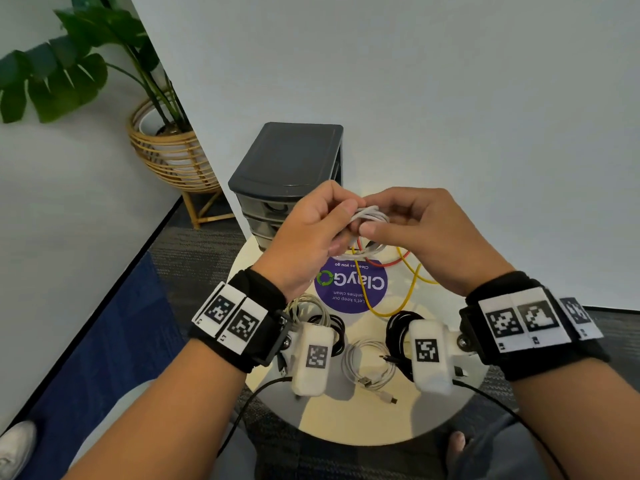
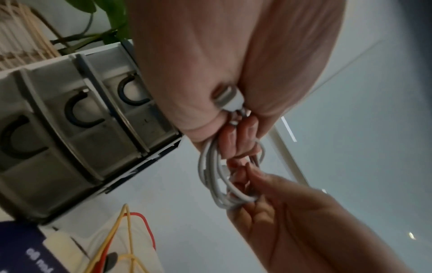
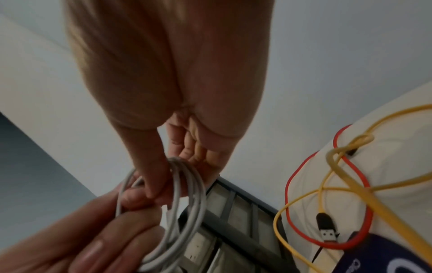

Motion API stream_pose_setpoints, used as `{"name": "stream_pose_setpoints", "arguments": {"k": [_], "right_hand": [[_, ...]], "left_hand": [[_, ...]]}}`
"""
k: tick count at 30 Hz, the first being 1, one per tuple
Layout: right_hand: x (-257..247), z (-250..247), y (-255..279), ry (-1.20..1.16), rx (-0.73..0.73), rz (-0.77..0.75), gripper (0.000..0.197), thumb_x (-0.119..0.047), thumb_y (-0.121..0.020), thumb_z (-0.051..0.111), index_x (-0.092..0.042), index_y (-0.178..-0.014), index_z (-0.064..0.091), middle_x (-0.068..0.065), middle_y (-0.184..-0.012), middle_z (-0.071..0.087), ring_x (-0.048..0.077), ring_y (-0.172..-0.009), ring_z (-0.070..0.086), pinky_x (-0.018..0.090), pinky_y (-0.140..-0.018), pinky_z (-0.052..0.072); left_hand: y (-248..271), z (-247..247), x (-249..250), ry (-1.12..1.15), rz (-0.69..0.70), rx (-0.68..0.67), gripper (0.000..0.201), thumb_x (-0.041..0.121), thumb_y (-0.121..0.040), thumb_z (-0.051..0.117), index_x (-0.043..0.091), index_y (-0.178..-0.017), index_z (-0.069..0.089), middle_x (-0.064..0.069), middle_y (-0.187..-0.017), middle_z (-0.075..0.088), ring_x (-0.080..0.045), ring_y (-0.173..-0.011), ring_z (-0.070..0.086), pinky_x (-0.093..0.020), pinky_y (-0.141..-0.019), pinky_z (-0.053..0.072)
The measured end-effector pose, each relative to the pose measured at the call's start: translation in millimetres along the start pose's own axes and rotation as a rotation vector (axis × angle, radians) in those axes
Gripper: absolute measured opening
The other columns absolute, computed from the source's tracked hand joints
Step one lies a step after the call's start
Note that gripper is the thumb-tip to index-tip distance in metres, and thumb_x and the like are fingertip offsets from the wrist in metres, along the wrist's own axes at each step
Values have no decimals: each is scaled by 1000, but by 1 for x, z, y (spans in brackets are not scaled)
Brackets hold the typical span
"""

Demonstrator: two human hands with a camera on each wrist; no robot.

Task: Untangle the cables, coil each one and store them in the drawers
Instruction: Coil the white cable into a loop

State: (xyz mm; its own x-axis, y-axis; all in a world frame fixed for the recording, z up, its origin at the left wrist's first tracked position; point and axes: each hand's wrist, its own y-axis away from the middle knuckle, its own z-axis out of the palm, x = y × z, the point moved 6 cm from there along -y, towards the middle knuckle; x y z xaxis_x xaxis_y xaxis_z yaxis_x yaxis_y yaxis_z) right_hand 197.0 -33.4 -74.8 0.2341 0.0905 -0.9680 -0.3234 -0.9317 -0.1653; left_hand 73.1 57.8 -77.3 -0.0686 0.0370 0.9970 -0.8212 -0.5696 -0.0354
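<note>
Both hands are raised above the round table (image 1: 263,271), sharing one white cable coil (image 1: 370,215). My left hand (image 1: 337,216) grips the coil's left side. In the left wrist view this hand (image 2: 236,142) also pinches the cable's USB plug (image 2: 230,99) against the loops (image 2: 215,181). My right hand (image 1: 375,225) pinches the coil from the right, its thumb and finger closed over the strands (image 3: 184,203). Behind the hands stands a dark grey drawer unit (image 1: 287,157), all drawers closed (image 2: 81,120). A yellow cable (image 1: 412,292) and a red cable (image 1: 384,264) lie tangled on the table.
Near the table's front edge lie a white coil (image 1: 369,365), a black coil (image 1: 396,332), a beige coil (image 1: 308,304) and another dark coil (image 1: 337,329). A purple round sticker (image 1: 349,284) marks the centre. A potted plant in a rattan stand (image 1: 169,150) is left of the table.
</note>
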Motion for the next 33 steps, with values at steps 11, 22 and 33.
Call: {"name": "stream_pose_setpoints", "arguments": {"k": [11,22,33], "right_hand": [[14,2,-6,-247,119,160,29,1,-86,74,-9,-111,64,14,-89,76,25,-79,70,39,-79,51],[5,5,-5,-13,133,91,38,-8,-86,79,-24,-115,61,11,-90,76,38,-85,71,59,-87,57],[14,11,-5,-418,175,145,39,-6,-79,75,-17,-109,53,8,-82,73,28,-74,62,46,-75,46]], "left_hand": [[1,0,4,-71,116,-9,17,8,-107,42,8,-104,58,-3,-78,54,-11,-55,36,-26,-54,29],[-1,-4,-3,26,68,12,12,18,-97,52,7,-102,55,-3,-77,53,-15,-55,31,-27,-53,24],[-8,-4,0,38,84,32,8,13,-102,51,10,-96,54,-5,-76,50,-10,-51,32,-24,-50,25]]}}
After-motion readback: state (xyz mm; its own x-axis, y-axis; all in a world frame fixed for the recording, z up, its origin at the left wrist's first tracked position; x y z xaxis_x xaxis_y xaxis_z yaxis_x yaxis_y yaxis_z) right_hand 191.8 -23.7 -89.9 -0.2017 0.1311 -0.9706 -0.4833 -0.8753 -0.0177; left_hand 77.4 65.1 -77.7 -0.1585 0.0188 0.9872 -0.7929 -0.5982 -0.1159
